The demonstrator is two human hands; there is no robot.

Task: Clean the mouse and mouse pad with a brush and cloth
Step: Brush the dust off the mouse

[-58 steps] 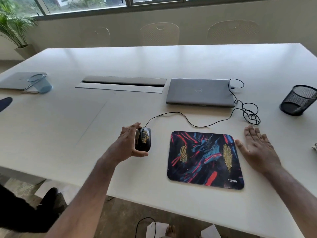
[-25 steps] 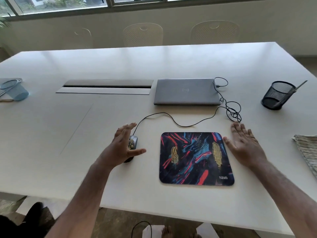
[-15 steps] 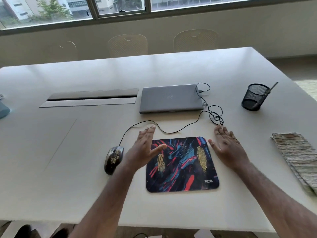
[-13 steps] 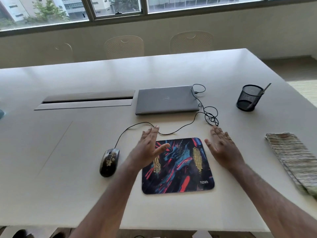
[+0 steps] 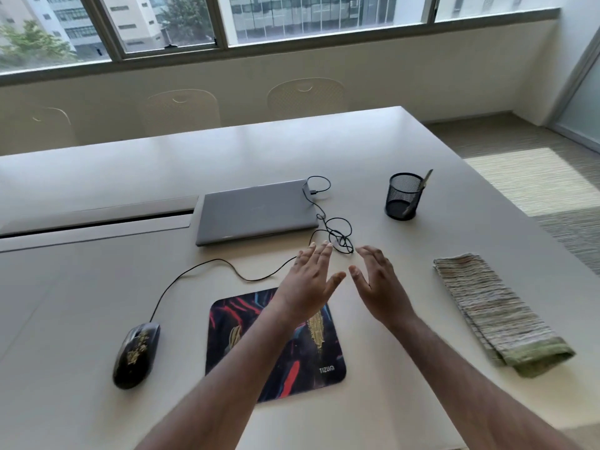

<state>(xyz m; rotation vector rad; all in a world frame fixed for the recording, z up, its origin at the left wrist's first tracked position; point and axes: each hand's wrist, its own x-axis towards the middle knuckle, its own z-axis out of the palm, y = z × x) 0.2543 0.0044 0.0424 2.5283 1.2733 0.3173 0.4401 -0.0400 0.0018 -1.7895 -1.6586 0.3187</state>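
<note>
Both hands, left (image 5: 310,280) and right (image 5: 376,284), hover spread and empty above the counter (image 5: 97,287); the mouse (image 5: 136,354) lies left of the mouse pad (image 5: 276,362), the cloth (image 5: 496,313) right; reaching for the brush (image 5: 418,193) in its mesh cup (image 5: 401,196) risks snagging the cable (image 5: 337,235) and dragging the mouse.
</note>
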